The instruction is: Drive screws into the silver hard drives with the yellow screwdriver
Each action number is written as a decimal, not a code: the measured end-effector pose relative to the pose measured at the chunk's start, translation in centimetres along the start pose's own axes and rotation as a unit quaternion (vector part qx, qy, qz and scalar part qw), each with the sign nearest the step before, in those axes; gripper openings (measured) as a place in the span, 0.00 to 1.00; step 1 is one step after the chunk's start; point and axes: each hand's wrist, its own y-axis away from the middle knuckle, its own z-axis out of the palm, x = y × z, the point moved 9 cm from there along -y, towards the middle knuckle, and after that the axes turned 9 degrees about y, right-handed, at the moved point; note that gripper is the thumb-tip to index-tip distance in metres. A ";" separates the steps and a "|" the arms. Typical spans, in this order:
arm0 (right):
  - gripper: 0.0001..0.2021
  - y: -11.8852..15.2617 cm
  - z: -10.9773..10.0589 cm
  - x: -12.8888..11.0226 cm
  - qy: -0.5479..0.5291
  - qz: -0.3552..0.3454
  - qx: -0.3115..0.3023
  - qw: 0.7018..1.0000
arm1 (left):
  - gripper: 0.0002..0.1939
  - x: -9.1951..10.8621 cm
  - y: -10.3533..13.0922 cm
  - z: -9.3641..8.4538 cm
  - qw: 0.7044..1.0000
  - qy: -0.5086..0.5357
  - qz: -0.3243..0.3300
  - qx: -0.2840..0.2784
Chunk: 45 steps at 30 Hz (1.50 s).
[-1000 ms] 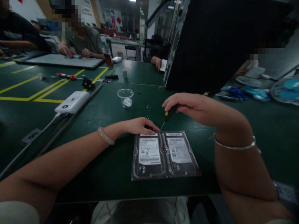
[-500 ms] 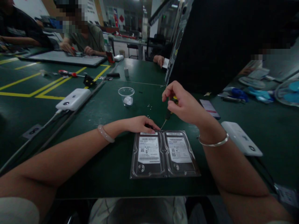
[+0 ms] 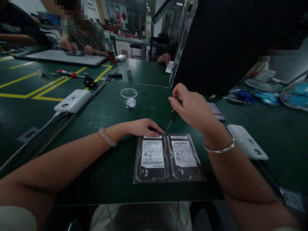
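Observation:
Two hard drives lie side by side, labels up, on the green table: the left hard drive (image 3: 152, 175) and the right hard drive (image 3: 186, 171). My left hand (image 3: 141, 127) grips the far edge of the left drive, thumb on its top label and fingers over the edge; the fingertips are partly hidden. Closed on a screwdriver (image 3: 173, 115) with a dark and yellow handle is my right hand (image 3: 190, 106). Its thin shaft slants down to the far inner corner of the left drive, near my left fingertips. Several tiny screws (image 3: 153, 109) lie beyond the drives.
A clear plastic cup (image 3: 129, 98) with white paper inside stands beyond my left hand. White power banks flank me, left (image 3: 72, 100) and right (image 3: 247, 142). A large black panel (image 3: 223, 48) rises at the back right. A red-handled screwdriver (image 3: 66, 73) lies farther left; co-workers sit across.
The fingers of my right hand have turned around the screwdriver handle, showing more of it. My left hand and the drives stay together; the whole view has shifted slightly.

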 end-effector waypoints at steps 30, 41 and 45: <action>0.09 0.4 1.3 -2.2 -0.298 -0.046 0.059 0.952 | 0.20 0.0 -0.1 0.1 0.999 0.029 0.009 -0.009; 0.19 1.6 4.2 2.6 -0.524 0.054 0.061 0.847 | 0.22 -0.3 -0.1 0.1 1.000 -0.004 -0.002 -0.011; 0.16 3.3 5.1 3.7 -0.537 0.100 0.090 0.833 | 0.21 -0.1 -0.3 0.0 1.000 -0.001 0.008 -0.009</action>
